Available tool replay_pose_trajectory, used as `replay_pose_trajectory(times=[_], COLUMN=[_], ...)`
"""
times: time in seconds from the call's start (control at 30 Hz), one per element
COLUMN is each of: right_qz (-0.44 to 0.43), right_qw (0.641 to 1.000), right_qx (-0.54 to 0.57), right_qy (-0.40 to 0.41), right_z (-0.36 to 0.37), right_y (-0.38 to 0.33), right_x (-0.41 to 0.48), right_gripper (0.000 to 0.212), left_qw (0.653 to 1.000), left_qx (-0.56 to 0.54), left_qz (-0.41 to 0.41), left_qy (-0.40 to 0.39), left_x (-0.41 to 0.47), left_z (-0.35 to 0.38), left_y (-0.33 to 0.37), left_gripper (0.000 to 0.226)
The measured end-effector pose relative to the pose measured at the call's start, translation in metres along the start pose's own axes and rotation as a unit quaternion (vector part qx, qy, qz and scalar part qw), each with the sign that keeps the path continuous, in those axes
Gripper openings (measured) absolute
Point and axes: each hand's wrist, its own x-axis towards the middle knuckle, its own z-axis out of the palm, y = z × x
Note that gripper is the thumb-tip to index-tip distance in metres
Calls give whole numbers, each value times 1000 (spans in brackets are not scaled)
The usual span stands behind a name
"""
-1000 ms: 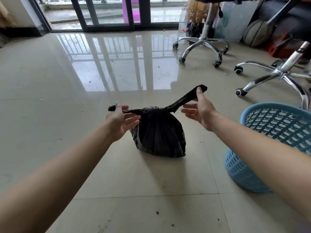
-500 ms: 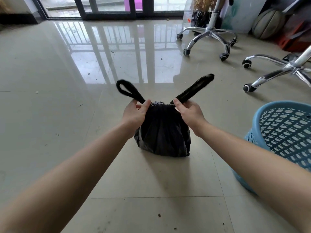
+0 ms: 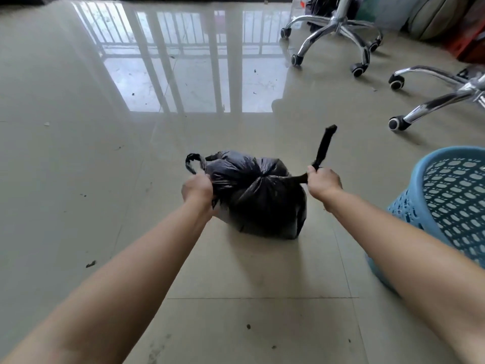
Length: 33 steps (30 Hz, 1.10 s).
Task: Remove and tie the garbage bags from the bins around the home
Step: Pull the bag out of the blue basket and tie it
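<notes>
A full black garbage bag [image 3: 258, 198] sits on the tiled floor in front of me, its top gathered into a knot at the middle. My left hand [image 3: 197, 189] grips the bag's left handle, whose loop sticks out above the fist. My right hand [image 3: 324, 183] is closed on the right handle; that strip stands up past my fingers. Both handles are pulled outward, away from each other. A blue perforated plastic bin [image 3: 451, 203] stands at the right edge, with no bag in the part I see.
Two chrome wheeled chair bases stand at the back right, one [image 3: 338, 32] farther and one [image 3: 441, 95] nearer the bin. Cushions and red items lie in the top right corner. Small bits of debris dot the glossy floor [image 3: 105, 179].
Both hands moved from open beside the handles to gripping them near the bag's top, then pulled apart sideways, drawing the knot tight. The left handle dropped from upright to low.
</notes>
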Motion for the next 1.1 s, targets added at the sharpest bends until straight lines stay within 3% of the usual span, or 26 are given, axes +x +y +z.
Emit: replay_pose_trajectory(times=[0.1,0.2,0.27,0.33,0.4,0.47,0.57,0.67,0.83,0.97,1.03,1.1], right_qz=[47,-9,-33,-16,0,-5,-35,-100,-196,-248,-283,-304], right_qw=[999,997,983,940,904,910,941,947,921,904,918,938], right_qx=[2,51,179,340,414,387,308,292,329,343,275,151], right_qy=[23,51,24,-39,-103,-147,-137,-89,-67,-51,-52,-68], right_z=[1,10,14,13,10,11,16,14,0,-11,-15,-11], right_y=[11,7,7,6,7,11,17,2,-40,-57,-57,-44], right_x=[8,11,11,10,11,13,9,3,-10,-18,-22,-21], right_gripper=[48,45,34,23,27,20,12,25,57,31,24,23], left_qw=[997,997,997,992,985,986,985,979,946,932,944,967], left_qx=[65,53,23,-8,-13,-1,3,-6,-8,-18,-6,15], left_qz=[17,58,76,87,91,98,121,161,275,305,278,191], left_qy=[26,20,-23,-95,-144,-136,-123,-124,-172,-194,-178,-167], left_x=[7,6,11,17,18,15,6,-7,-29,-32,-28,-22], left_z=[-3,7,11,10,6,4,6,14,23,19,16,13], left_y=[-17,-17,-14,-18,-25,-28,-23,-2,36,57,54,39], left_gripper=[40,43,38,30,36,27,19,5,16,28,27,26])
